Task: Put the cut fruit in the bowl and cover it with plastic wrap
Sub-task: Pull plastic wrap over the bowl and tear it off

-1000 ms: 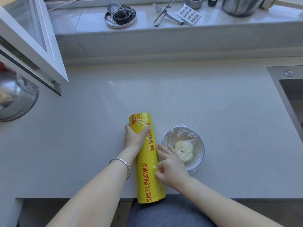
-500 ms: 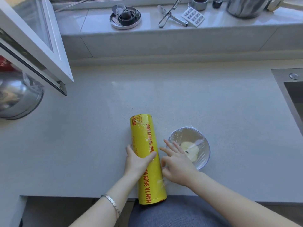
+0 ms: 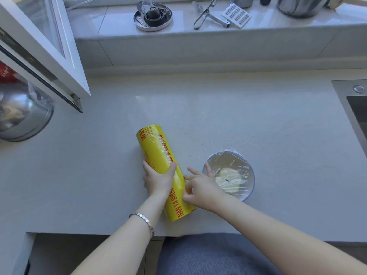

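A small clear bowl (image 3: 251,187) stands on the grey counter, right of centre. Pale cut fruit (image 3: 228,180) lies inside it, and plastic film (image 3: 232,161) is stretched over its top. A yellow roll of plastic wrap (image 3: 158,153) lies left of the bowl, its far end angled left. My left hand (image 3: 157,180) grips the roll around its middle from above. My right hand (image 3: 202,187) sits between roll and bowl, with its fingers spread and its thumb side touching the roll's right flank. Whether it holds loose film I cannot tell.
A steel mixing bowl (image 3: 21,114) stands at the far left under an open white window frame (image 3: 45,56). A sink (image 3: 357,108) cuts into the counter at the right. The sill behind holds a round tin (image 3: 153,15), tongs (image 3: 206,14), a grater (image 3: 236,15) and a pot (image 3: 301,4).
My left hand slid along the roll from its far end to its middle. The roll's far end swung left. My right hand stayed at the roll's side and spread its fingers.
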Motion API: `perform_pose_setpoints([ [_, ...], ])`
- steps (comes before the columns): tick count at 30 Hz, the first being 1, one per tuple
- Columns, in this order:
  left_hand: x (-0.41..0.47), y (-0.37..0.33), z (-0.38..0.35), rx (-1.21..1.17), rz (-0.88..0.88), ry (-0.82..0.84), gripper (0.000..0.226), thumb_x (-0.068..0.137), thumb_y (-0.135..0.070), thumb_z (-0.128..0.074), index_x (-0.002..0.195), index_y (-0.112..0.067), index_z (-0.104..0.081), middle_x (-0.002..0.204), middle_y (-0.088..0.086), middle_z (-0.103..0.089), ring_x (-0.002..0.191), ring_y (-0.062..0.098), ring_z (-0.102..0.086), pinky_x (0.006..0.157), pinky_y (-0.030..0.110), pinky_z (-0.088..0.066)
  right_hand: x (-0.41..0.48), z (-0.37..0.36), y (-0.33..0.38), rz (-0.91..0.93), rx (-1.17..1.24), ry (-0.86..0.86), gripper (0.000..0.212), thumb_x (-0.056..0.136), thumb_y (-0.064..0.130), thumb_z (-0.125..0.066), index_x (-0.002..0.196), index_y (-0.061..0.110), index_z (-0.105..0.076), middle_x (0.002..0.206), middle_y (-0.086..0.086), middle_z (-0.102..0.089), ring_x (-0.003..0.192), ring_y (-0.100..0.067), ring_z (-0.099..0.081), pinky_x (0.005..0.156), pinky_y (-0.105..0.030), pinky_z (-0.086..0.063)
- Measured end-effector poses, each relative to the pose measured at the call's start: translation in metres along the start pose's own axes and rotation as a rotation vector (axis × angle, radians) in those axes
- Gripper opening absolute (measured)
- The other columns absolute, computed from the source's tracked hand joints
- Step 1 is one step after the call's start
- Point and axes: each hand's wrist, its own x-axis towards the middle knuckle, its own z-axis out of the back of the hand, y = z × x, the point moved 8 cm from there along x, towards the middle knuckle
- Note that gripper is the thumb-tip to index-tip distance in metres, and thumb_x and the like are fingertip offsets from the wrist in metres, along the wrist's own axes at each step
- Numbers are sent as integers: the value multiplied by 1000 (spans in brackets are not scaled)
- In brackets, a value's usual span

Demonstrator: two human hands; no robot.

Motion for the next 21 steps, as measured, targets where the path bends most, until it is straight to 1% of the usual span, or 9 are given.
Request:
perform_pose_setpoints([
  [5,1,-1,-1,1,-8,0,95,72,-45,-71,142,-24,-10,140,21,-32,124,43,-40,101,53,-39,5,-1,-1,59,32,-87,27,72,18,-48,46,17,-43,123,-10,-64,136,-9,-36,112,-36,18],
  [9,0,-2,-1,-2,-9,2,95,72,-44,-71,142,-24,-11,140,19,-32,123,42,-41,100,53,-40,8,2,-3,94,89,-66,29,65,17,-43,57,-2,-63,97,-22,-72,123,-22,-53,110,-26,10],
  [11,-1,-3,-1,-1,-9,-4,94,72,-44,-71,141,-23,-11,140,19,-32,123,42,-41,100,52,-41,9,-1,-2,109,99,-46,23,63,16,-42,51,5,-60,82,-20,-73,115,-23,-59,113,-24,0],
  [13,-1,-3,0,-8,-9,-2,93,72,-43,-72,141,-23,-12,139,18,-33,122,41,-42,99,51,-41,9,5,2,221,80,-124,19,59,9,-45,43,15,-55,70,-11,-74,99,-19,-68,110,-34,-29],
  [14,0,-2,1,-26,-9,5,92,72,-43,-72,141,-24,-13,139,17,-34,122,40,-43,99,50,-41,9,7,3,278,62,-148,22,56,6,-46,39,16,-56,65,-5,-75,86,-15,-72,97,-40,-47],
  [15,1,0,3,-53,-11,17,91,73,-42,-72,140,-24,-14,139,16,-36,121,38,-45,98,49,-42,8,9,2,317,41,-154,22,52,2,-47,35,14,-57,63,-1,-75,75,-12,-73,81,-42,-56],
  [16,2,1,4,-78,-16,28,89,73,-42,-72,139,-23,-15,139,15,-39,119,37,-48,98,49,-44,9,8,-1,335,14,-122,20,48,-1,-51,35,12,-56,63,0,-75,68,-11,-72,74,-44,-57],
  [19,1,2,6,-99,-17,39,87,73,-41,-72,139,-23,-18,137,15,-43,117,36,-51,97,50,-45,7,5,-4,325,-99,-25,16,51,3,-54,41,14,-53,58,-7,-70,65,-23,-68,92,-43,-53],
  [21,0,1,5,-91,-20,34,88,72,-42,-73,138,-22,-18,137,16,-42,118,37,-49,97,52,-45,-2,9,4,312,-95,-63,14,54,14,-55,44,18,-45,51,-7,-61,61,-27,-62,88,-41,-53],
])
